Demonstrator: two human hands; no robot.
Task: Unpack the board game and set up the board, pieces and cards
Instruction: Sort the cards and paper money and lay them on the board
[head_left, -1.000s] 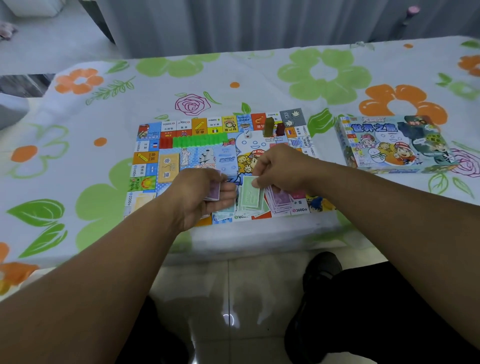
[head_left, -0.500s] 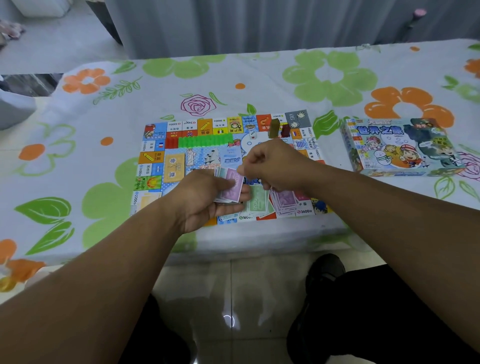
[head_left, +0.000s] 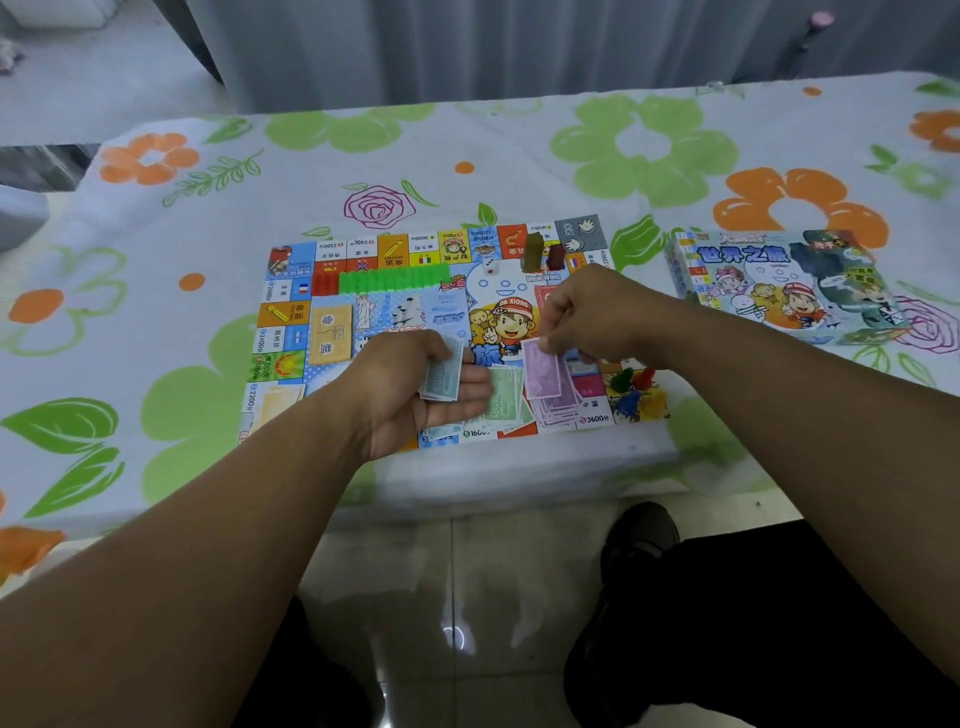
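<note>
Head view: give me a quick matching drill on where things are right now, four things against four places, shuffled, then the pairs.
Things:
1. purple note
2. pale blue notes
3. game box
4. green houses

Places:
a. lined up in a row on the board
b. pinched in the fingers of the right hand
c. on the tablecloth, to the right of the board
d. held in the left hand

Pairs: 1-b, 2-d, 3-c, 4-a
</note>
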